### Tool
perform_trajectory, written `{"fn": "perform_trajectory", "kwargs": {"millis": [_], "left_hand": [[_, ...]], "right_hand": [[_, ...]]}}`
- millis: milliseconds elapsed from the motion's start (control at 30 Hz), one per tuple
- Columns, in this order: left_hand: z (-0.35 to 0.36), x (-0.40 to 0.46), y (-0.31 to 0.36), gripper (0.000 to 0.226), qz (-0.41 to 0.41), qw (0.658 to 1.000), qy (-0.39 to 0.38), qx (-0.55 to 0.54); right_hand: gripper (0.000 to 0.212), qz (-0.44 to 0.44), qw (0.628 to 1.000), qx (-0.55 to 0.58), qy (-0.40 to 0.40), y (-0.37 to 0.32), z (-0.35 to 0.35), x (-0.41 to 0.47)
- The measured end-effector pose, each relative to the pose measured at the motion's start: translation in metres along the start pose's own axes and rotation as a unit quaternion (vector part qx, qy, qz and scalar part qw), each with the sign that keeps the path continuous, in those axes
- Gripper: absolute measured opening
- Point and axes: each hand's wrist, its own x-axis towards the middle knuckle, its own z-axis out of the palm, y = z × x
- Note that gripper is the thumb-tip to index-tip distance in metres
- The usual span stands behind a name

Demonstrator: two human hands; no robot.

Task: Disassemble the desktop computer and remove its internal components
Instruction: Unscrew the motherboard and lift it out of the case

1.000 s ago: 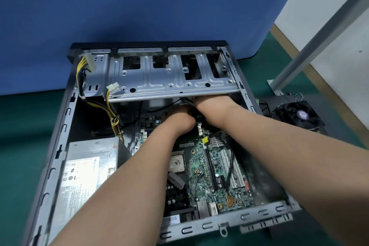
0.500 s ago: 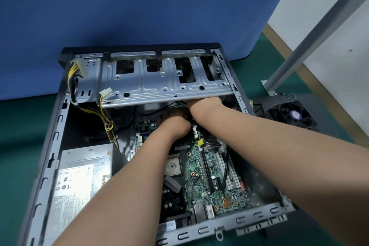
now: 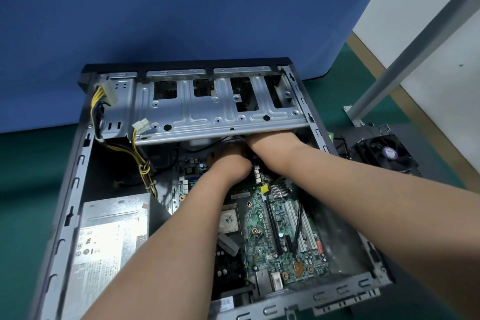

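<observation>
Reaching deep under the drive cage [image 3: 215, 112], both hands work at the far end of the motherboard [image 3: 262, 218]. The left hand [image 3: 230, 161] looks balled over something there, and the right hand [image 3: 270, 141] disappears beneath the cage lip beside it — fingers hidden on both, so I cannot tell what either grips, or whether they grip at all. Black cables show between the two hands; a connector is my guess.

Outward, the board lies flat on the floor of the open computer case [image 3: 78, 171], which sits on the green counter [image 3: 23, 189]. The power supply [image 3: 109, 236] fills the near-left corner, its yellow wire bundle [image 3: 140, 156] looping up to loose white plugs. A removed cooling fan [image 3: 387, 153] rests on the counter, right of the case.

The board will likely be stiff yet fragile — best lifted by its bare edges. Plugs should be pulled by their housings, never the wires; the case's sheet-metal edges may be sharp.
</observation>
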Motion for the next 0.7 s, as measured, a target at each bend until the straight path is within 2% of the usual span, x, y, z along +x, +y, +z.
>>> {"fn": "perform_trajectory", "kwargs": {"millis": [200,267,367,433,533,633,700], "left_hand": [[-0.0001,0.0040,-0.0003,0.052,0.001,1.000,-0.007,-0.007],[0.0004,0.0043,-0.0008,0.048,-0.006,1.000,-0.013,-0.011],[0.0008,0.0049,-0.0012,0.025,-0.020,1.000,-0.015,-0.012],[0.0020,0.0057,-0.0012,0.025,-0.024,0.999,-0.017,-0.012],[0.0035,0.0084,-0.0007,0.038,-0.022,1.000,-0.019,-0.011],[0.0036,0.0087,0.0002,0.042,-0.013,1.000,-0.015,-0.013],[0.0028,0.0078,0.0000,0.052,-0.015,1.000,-0.018,-0.013]], "right_hand": [[0.035,0.079,0.991,-0.084,-0.071,0.0003,-0.0011,-0.0039],[0.037,0.067,0.994,-0.074,-0.049,-0.0003,-0.0008,-0.0021],[0.041,0.028,0.999,0.003,0.024,-0.0023,-0.0002,0.0023],[0.040,0.018,0.998,0.025,0.047,-0.0018,-0.0013,0.0026],[0.044,0.039,0.999,-0.018,-0.001,0.0011,-0.0009,0.0003],[0.030,0.081,0.995,-0.050,-0.036,0.0016,-0.0008,-0.0012],[0.033,0.089,0.993,-0.056,-0.047,0.0009,-0.0002,0.0000]]}}
